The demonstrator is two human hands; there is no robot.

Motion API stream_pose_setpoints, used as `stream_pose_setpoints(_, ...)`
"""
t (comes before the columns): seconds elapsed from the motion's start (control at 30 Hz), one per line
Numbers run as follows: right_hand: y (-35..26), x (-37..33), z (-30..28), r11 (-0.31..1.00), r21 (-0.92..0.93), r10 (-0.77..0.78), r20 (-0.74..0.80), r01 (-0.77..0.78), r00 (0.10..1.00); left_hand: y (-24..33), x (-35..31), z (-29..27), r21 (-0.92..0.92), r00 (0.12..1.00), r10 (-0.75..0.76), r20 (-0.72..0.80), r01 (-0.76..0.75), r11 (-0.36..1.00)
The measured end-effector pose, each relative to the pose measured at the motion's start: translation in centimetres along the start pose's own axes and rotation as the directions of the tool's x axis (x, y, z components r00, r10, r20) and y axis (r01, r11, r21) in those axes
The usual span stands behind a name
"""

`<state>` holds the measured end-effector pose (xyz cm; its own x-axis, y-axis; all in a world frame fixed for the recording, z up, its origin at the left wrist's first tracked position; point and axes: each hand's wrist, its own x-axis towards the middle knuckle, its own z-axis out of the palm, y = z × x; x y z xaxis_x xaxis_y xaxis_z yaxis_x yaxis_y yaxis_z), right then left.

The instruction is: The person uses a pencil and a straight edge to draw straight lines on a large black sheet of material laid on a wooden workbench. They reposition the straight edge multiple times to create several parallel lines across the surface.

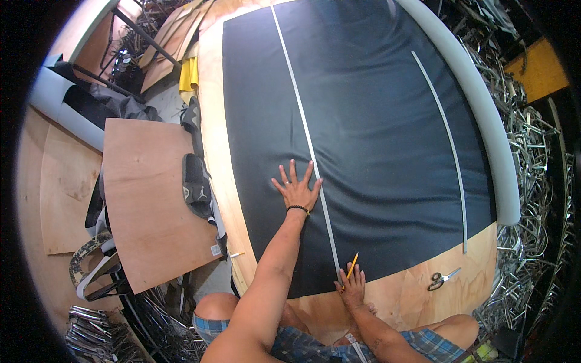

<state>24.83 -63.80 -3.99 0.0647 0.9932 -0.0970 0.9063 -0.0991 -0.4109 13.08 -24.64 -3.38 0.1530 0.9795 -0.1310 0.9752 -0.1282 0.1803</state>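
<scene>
A large black sheet, vinyl-like and lightly wrinkled, covers most of the plywood tabletop. Across it runs a long thin metal straightedge, from the far edge to near my knees. My left hand presses flat on the sheet, fingers spread, its right side against the straightedge. By the near end of the straightedge rests my right hand, with a yellow pencil held between its fingers, tip pointing away from me. A second light strip lies on the sheet farther right.
Scissors lie on bare plywood at the near right. The sheet's rolled part lines the right edge, beside heaped metal frames. Left of the table are a brown board, dark slide sandals and yellow material.
</scene>
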Motion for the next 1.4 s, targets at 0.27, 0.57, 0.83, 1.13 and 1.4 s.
stream_pose_setpoints(0.27,-0.1,0.2,-0.2,1.000,-0.007,0.012,0.013,-0.012,1.000,-0.1,-0.1,0.1,0.003,0.996,0.019,-0.087,-0.019,1.000)
stream_pose_setpoints(0.57,-0.2,0.4,0.0,0.999,0.052,0.016,-0.076,-0.012,0.997,-0.8,0.3,1.7,-0.029,0.991,0.037,-0.131,-0.041,0.999)
stream_pose_setpoints(0.83,-0.2,0.5,-0.4,1.000,0.022,0.023,-0.033,-0.023,0.999,-0.6,0.3,1.5,0.044,0.995,0.043,-0.093,-0.039,0.998)
stream_pose_setpoints(1.13,-0.2,0.6,-0.4,0.998,0.047,0.033,-0.084,-0.029,0.996,-0.6,0.5,1.5,0.055,0.996,0.051,-0.070,-0.047,0.997)
stream_pose_setpoints(1.4,0.1,0.7,-0.6,0.995,0.093,0.036,-0.088,-0.027,0.996,-0.7,0.6,1.2,0.042,0.999,0.044,-0.015,-0.043,0.998)
